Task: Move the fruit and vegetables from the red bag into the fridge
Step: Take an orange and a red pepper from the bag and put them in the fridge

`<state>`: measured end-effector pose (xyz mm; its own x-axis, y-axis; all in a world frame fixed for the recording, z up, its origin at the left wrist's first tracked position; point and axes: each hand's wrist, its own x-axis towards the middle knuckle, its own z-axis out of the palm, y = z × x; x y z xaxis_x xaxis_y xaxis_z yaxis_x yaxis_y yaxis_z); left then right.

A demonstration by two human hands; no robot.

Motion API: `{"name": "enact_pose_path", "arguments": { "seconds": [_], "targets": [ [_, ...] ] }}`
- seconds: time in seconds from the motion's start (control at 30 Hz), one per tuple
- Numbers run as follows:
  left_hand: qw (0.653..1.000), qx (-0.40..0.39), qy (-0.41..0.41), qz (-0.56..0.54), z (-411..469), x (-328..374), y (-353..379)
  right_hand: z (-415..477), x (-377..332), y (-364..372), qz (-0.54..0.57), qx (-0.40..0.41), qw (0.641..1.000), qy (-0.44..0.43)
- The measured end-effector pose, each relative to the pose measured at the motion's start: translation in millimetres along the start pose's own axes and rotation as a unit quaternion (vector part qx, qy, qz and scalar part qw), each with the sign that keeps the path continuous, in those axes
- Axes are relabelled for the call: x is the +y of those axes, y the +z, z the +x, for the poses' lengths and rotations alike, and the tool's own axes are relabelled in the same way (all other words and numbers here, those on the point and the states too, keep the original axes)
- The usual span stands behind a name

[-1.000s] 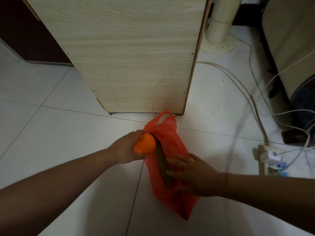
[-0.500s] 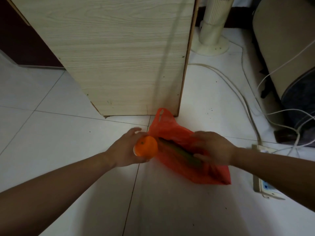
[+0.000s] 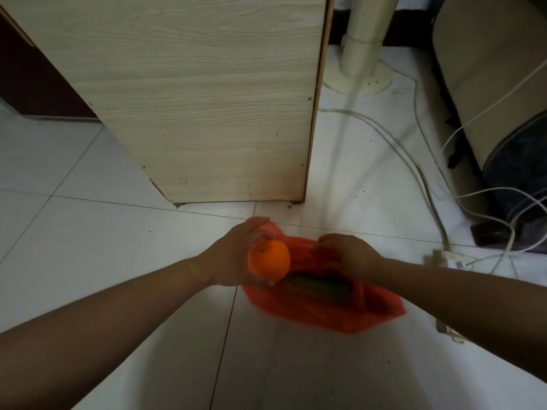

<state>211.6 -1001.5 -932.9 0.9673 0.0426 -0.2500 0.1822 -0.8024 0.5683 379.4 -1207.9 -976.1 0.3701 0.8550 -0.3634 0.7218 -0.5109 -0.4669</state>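
Observation:
A red plastic bag (image 3: 322,309) lies flat on the white tiled floor, just in front of a wooden cabinet. My left hand (image 3: 233,255) holds an orange (image 3: 268,259) just left of the bag's mouth, clear of the plastic. My right hand (image 3: 349,253) pinches the bag's upper edge. Inside the bag a long dark green vegetable (image 3: 319,287) shows through the plastic, lying left to right. No fridge is in view.
A light wooden cabinet (image 3: 207,99) stands straight ahead. A white fan base (image 3: 359,75) is behind it to the right. Cables (image 3: 414,161) run across the floor to a power strip (image 3: 444,258) at the right. A dark padded object fills the right edge.
The bag has swung from pointing toward me to lying sideways to the right. My right hand moved from pressing on the bag to gripping its upper edge. The orange stays in my left hand.

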Motion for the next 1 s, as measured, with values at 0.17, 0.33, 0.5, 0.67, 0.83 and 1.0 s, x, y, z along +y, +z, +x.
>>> {"name": "enact_pose_path", "arguments": {
  "seconds": [0.17, 0.33, 0.5, 0.67, 0.83, 1.0],
  "targets": [
    [0.995, -0.077, -0.059, 0.016, -7, -7, 13, 2, -12, 16, 0.022, -0.038, 0.999, -0.021],
    [0.989, -0.119, -0.092, -0.003, -10, -9, 24, 13, -20, 20, 0.084, -0.034, 0.996, 0.023],
    [0.979, -0.181, -0.092, 0.024, -15, -14, 31, 20, -15, 21, 0.124, -0.02, 0.991, 0.052],
    [0.98, -0.176, -0.085, 0.037, -18, -21, 38, 26, -13, 24, 0.142, -0.013, 0.988, 0.057],
    [0.985, -0.146, -0.083, 0.031, -15, -16, 37, 33, -10, 23, 0.153, -0.039, 0.985, 0.074],
    [0.988, -0.12, -0.101, 0.011, -19, -21, 35, 31, -14, 15, 0.102, -0.007, 0.994, 0.049]
  ]
}}
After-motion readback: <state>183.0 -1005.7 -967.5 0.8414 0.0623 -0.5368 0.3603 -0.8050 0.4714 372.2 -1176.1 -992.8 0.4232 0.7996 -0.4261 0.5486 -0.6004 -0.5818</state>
